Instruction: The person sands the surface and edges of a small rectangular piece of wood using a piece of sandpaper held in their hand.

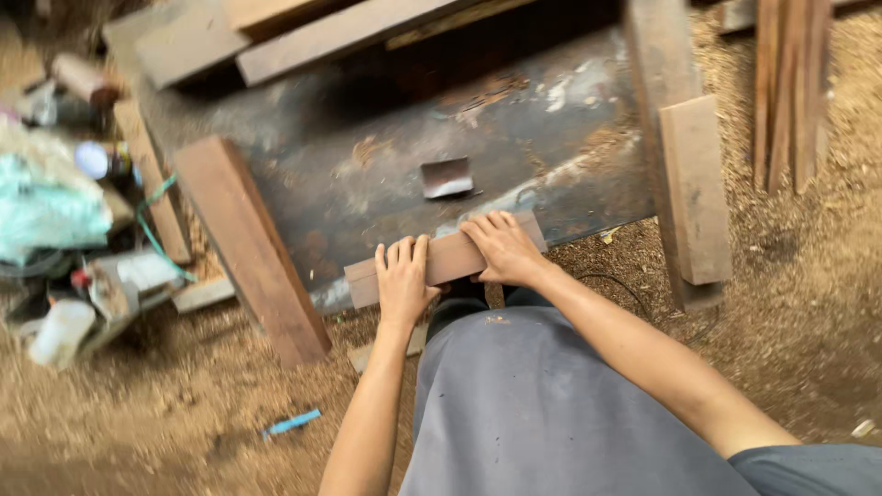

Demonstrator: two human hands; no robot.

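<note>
A short reddish wooden block (447,257) lies along the near edge of a dark, worn workbench (386,165). My left hand (402,280) rests flat on the block's left end, fingers pointing away from me. My right hand (501,246) presses on its right part, fingers spread over the top. A small folded piece of sandpaper (447,177) sits on the bench just beyond the block, apart from both hands.
A long reddish plank (250,246) leans off the bench's left side. More planks (694,184) lie at the right and along the back. Thin strips (790,92) rest on the sawdust floor at far right. Bottles, a green bag (46,202) and clutter crowd the left.
</note>
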